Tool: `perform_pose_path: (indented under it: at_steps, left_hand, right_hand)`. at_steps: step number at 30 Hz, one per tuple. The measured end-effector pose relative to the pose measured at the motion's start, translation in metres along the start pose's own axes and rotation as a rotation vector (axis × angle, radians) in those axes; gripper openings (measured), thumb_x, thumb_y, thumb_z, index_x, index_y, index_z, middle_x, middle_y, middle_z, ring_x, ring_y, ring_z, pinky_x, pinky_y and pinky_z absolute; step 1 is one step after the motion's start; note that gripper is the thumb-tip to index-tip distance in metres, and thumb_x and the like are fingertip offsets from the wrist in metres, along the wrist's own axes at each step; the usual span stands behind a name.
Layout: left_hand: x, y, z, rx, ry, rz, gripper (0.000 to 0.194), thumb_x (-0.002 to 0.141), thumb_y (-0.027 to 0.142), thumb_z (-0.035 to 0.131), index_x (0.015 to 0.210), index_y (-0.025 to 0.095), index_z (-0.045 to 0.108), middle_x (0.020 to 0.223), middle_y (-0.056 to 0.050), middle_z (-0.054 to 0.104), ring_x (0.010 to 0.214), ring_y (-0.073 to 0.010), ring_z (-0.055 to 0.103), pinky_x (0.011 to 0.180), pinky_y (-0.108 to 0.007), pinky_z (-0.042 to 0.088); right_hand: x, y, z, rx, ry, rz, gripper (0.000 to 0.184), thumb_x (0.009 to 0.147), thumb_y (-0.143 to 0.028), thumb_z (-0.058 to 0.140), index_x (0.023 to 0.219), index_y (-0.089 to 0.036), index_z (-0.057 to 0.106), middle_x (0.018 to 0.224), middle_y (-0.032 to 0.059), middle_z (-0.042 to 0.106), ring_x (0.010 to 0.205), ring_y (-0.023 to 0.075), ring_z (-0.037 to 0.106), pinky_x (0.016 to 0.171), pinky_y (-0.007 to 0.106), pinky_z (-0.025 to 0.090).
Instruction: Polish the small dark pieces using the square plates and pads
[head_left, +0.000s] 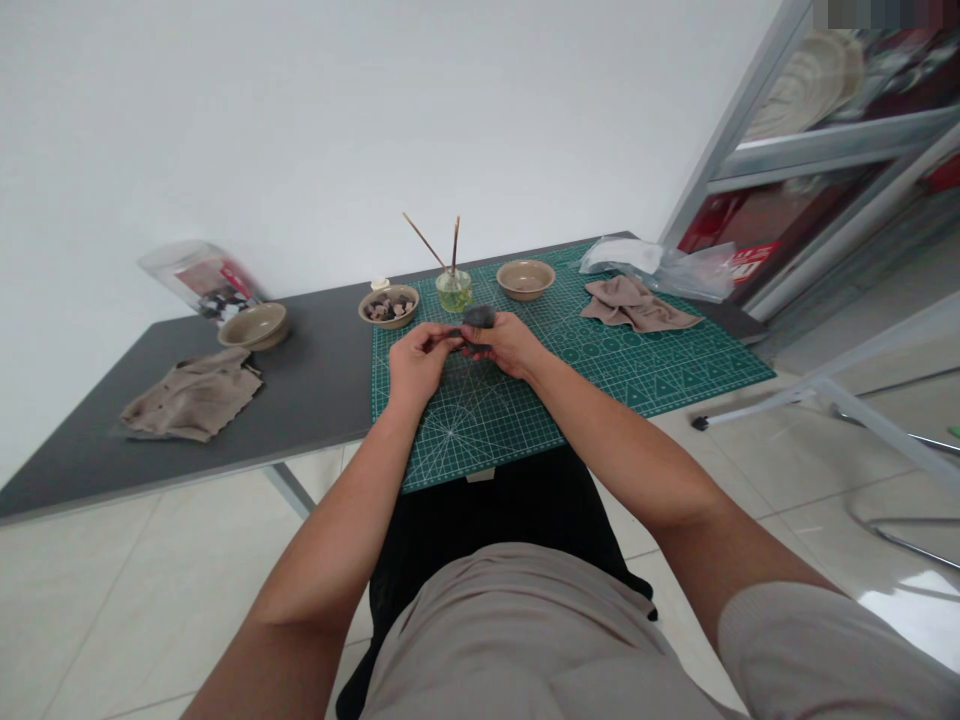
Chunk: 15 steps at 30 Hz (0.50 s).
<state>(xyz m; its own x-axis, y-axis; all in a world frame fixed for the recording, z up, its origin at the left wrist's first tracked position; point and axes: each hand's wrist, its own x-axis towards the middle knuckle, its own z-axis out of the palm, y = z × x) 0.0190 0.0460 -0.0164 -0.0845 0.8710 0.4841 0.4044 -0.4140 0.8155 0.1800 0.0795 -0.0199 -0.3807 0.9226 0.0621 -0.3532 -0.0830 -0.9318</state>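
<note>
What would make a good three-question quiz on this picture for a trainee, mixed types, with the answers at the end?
1. Multiple choice: seen from the wearer's side, where is the glass jar relative to the bowl of brown and dark pieces?
A) to its left
B) to its right
C) inside it

2. True or false: both cloths lie on the green mat.

3. Fill in the blank: the rounded dark lump is held in the ____ hand.

Key:
1. B
2. False: one cloth lies on the green mat, the other cloth on the dark tabletop.
3. right hand
</note>
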Motion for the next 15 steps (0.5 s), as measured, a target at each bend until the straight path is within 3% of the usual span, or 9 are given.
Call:
perform_pose_path:
  at_steps: [10, 15]
  left_hand:
    - [0.0018, -0.0050, 0.0022, -0.093, -0.042, -0.025, 0.008, 0.072, 0.021, 0.067, 0.079, 0.019, 0.063, 0.068, 0.003, 0.064, 0.064, -0.0128, 0.063, 0.063, -0.025, 0.050]
    - [0.0007, -0.0067, 0.0006, 0.025, -0.080, 0.038, 0.009, 0.075, 0.023, 0.065, 0.083, 0.019, 0.066, 0.073, 0.002, 0.067, 0.068, -0.0134, 0.063, 0.067, -0.025, 0.050]
  right_hand:
    - [0.0012, 0.0037, 0.0003, -0.022, -0.111, -0.056, 0.049, 0.061, -0.053, 0.088, 0.080, -0.017, 0.061, 0.065, -0.0020, 0.066, 0.052, 0.0099, 0.058, 0.045, 0.020, 0.042]
    - [0.0025, 0.0065, -0.0008, -0.077, -0.117, -0.063, 0.050, 0.061, -0.053, 0.088, 0.083, -0.016, 0.061, 0.067, -0.0022, 0.064, 0.055, 0.0096, 0.056, 0.046, 0.021, 0.041]
